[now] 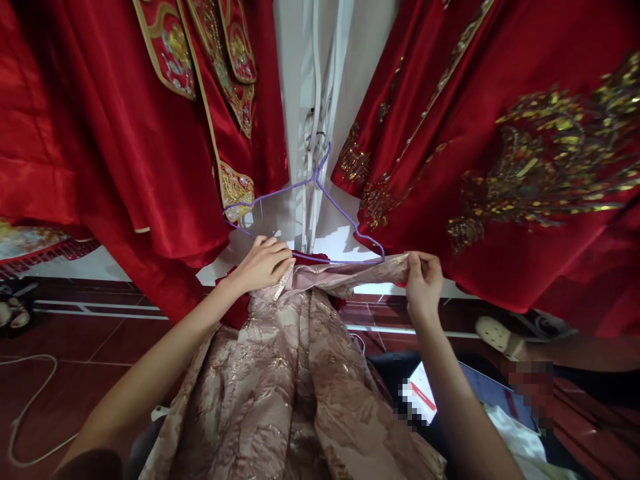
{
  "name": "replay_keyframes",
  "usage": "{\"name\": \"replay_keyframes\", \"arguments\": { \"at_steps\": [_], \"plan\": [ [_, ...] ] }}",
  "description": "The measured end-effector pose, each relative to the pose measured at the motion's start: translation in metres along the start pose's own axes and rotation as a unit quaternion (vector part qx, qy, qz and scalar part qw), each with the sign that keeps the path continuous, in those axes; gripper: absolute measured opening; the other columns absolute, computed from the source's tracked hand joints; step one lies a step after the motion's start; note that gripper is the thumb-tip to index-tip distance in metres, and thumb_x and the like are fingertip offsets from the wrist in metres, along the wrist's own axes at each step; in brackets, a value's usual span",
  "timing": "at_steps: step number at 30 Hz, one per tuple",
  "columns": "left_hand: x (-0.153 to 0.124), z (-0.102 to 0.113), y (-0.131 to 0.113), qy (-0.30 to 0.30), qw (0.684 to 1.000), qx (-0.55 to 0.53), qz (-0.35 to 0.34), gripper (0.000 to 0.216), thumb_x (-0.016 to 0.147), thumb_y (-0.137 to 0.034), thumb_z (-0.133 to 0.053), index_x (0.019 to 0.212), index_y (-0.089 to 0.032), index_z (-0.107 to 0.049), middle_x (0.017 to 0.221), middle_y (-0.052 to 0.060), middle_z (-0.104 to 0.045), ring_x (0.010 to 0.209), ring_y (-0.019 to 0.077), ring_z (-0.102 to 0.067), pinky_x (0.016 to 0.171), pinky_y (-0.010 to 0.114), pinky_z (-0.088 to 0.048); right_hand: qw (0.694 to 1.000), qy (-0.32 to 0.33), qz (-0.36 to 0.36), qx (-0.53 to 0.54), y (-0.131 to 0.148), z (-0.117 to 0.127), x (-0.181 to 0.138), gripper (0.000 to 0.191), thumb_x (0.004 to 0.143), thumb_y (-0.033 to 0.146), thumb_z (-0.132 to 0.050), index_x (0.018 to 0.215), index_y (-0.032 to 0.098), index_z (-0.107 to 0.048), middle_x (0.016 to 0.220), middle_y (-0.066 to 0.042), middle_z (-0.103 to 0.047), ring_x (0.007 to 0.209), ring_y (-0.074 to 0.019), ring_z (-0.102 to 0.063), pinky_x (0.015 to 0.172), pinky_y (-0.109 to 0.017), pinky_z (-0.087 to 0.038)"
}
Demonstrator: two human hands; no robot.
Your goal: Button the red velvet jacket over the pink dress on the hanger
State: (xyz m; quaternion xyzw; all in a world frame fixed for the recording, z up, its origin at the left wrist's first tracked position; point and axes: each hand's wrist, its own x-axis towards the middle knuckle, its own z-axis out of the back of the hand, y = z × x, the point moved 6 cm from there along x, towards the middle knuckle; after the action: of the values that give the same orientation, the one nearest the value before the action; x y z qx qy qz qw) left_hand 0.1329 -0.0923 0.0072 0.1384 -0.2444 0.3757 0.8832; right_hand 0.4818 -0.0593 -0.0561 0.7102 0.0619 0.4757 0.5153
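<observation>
1. Red-tiled floor (100, 390) spreads below a pale wall, with a white rack (316, 73) standing upright in the middle of the view.
2. On the left hangs a red embroidered garment (175, 173) with gold-edged panels; on the right, another red garment (545, 267) carries thick gold beadwork.
3. Between them is a purple wire hanger (345, 211), its hook up beside the rack and its lower bar running along the upper edge of a pink-gold brocade garment (270, 380).
4. That brocade garment is nearest the wearer, its band stretched sideways between the two hands and its folds falling toward the bottom of the view.
5. The left hand (267, 263) is curled closed over the left part of the band, covering a stretch of the hanger's bar; whether it grips the bar too is hard to say.
6. The right hand (424, 283) pinches the band's right end between thumb and fingers, just beyond the hanger's right corner.
7. Near the right forearm are a lit phone (423, 390) and a tablet (493, 393).
8. Toward the floor's left edge curls a white cable (33, 427); on the right is another person's foot in a pale clog (495, 335).
</observation>
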Motion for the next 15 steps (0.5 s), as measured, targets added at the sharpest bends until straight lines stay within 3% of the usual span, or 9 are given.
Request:
{"name": "replay_keyframes", "arguments": {
  "at_steps": [4,9,15],
  "plan": [
    [0.003,-0.005,-0.003,0.012,1.000,-0.002,-0.004,0.030,0.096,-0.030,-0.034,0.085,-0.018,-0.059,0.087,0.003,-0.060,0.084,0.0174,-0.048,0.081,0.036,-0.030,0.995,0.055,0.072,-0.040,0.034,-0.020,0.016,0.033,0.084,0.051,-0.051,0.088,0.019,-0.059,0.080,-0.005,-0.061,0.074,-0.0188,-0.057,0.071,-0.035,-0.046],
    [0.023,-0.029,-0.025,0.008,0.999,-0.046,0.015,0.031,0.096,-0.031,-0.033,0.085,-0.019,-0.058,0.091,0.003,-0.060,0.087,0.0175,-0.049,0.079,0.034,-0.030,0.957,0.106,0.228,-0.145,0.096,-0.061,0.042,0.028,0.085,0.046,-0.052,0.083,0.021,-0.063,0.086,-0.006,-0.062,0.086,-0.0223,-0.056,0.082,-0.039,-0.042],
    [0.051,-0.062,-0.048,-0.018,0.990,-0.124,0.065,0.031,0.096,-0.031,-0.033,0.084,-0.019,-0.058,0.092,0.004,-0.060,0.091,0.0185,-0.051,0.079,0.035,-0.033,0.950,0.158,0.232,-0.137,0.106,-0.085,0.059,0.033,0.089,0.052,-0.044,0.089,0.022,-0.057,0.080,-0.005,-0.062,0.077,-0.0215,-0.057,0.084,-0.043,-0.040]
  ]
}}
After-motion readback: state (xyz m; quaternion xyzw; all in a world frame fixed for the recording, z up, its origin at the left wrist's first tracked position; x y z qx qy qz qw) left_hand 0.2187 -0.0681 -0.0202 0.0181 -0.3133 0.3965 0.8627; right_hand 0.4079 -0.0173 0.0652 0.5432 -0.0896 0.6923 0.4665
